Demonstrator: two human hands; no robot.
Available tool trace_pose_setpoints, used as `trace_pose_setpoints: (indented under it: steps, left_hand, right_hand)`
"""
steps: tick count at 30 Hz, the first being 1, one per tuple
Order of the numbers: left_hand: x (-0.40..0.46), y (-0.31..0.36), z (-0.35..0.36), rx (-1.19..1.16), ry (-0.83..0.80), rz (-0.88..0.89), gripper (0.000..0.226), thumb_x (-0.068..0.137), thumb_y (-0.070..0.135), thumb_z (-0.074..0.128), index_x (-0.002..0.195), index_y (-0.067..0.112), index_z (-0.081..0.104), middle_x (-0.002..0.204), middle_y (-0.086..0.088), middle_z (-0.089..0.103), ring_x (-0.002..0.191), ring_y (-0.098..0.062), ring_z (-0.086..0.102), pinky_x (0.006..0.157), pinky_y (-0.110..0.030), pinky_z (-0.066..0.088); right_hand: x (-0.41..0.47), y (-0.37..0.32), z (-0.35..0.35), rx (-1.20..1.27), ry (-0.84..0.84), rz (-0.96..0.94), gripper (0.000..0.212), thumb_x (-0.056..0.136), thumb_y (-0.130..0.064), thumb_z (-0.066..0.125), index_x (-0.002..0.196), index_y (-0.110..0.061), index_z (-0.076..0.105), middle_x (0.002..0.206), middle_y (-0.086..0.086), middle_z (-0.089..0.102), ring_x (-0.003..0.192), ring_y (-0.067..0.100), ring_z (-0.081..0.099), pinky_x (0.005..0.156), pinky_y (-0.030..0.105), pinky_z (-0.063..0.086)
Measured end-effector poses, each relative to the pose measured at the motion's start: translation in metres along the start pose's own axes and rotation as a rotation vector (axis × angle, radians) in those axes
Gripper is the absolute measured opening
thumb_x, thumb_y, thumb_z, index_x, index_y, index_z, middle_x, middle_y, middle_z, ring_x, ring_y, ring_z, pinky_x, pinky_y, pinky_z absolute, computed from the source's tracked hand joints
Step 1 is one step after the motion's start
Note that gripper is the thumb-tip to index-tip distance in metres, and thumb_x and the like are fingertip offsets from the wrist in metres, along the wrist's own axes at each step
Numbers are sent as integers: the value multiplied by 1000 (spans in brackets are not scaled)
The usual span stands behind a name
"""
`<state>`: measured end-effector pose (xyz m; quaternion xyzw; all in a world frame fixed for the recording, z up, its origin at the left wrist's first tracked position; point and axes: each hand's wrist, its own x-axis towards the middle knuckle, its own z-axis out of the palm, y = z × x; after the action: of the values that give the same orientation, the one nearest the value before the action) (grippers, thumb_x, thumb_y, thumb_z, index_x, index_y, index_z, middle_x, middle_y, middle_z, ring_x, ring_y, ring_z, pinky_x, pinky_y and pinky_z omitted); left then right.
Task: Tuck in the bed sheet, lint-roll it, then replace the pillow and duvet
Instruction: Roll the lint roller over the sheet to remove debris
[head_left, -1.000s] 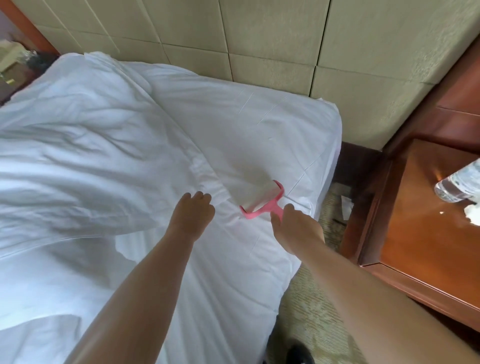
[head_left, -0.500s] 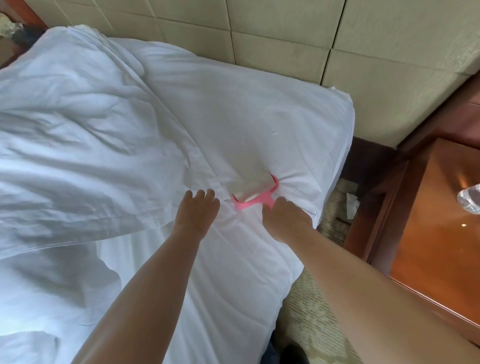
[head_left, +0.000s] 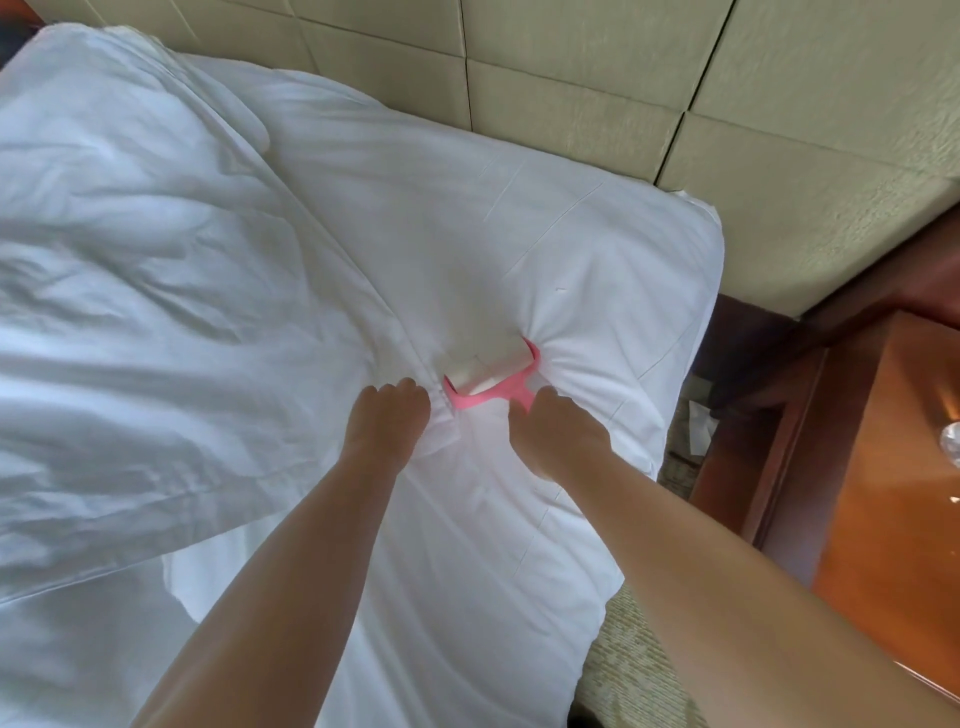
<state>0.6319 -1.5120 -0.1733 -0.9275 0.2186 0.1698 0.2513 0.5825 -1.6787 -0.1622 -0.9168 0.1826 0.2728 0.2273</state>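
We are in the lint-rolling step. Our right hand (head_left: 558, 434) grips the pink handle of the lint roller (head_left: 488, 370), its drum pressed into the bed sheet (head_left: 597, 270) just beyond both hands. Our left hand (head_left: 387, 421) rests on the sheet beside the roller, fingers bent down onto the cloth, holding nothing. The duvet (head_left: 145, 270) lies bunched at left. We judge the next stroke needs the fabric held taut to prevent puckering.

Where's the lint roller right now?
Head view, centre: the lint roller is pressed on the sheet, gripped by the right hand, just right of the left hand.
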Motion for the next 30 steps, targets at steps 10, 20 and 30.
trace_pose_setpoints:
  steps: [10, 20, 30]
  left_hand:
    - [-5, -14, 5, 3, 21, -9, 39, 81, -2, 55, 118, 12, 49, 105, -2, 65, 97, -21, 64, 89, -29, 34]
    - [-47, -18, 2, 109, -49, -69, 32, 84, 8, 58, 114, 18, 56, 103, 2, 60, 93, -17, 63, 92, -29, 35]
    - [-88, -29, 0, 76, -100, -302, 16, 90, 24, 41, 84, 21, 55, 71, 4, 42, 62, -11, 42, 80, -31, 29]
  right_hand:
    - [12, -11, 2, -3, 16, -2, 47, 102, -43, 19, 122, -7, 42, 115, 9, 56, 107, 29, 56, 77, 34, 38]
    - [-23, 16, 9, -17, 34, 4, 47, 102, -44, 20, 119, -7, 42, 116, 11, 56, 107, 30, 56, 76, 33, 35]
    - [-66, 38, 18, -23, 16, 44, 49, 101, -43, 21, 121, -5, 44, 111, 11, 59, 102, 29, 59, 82, 36, 44]
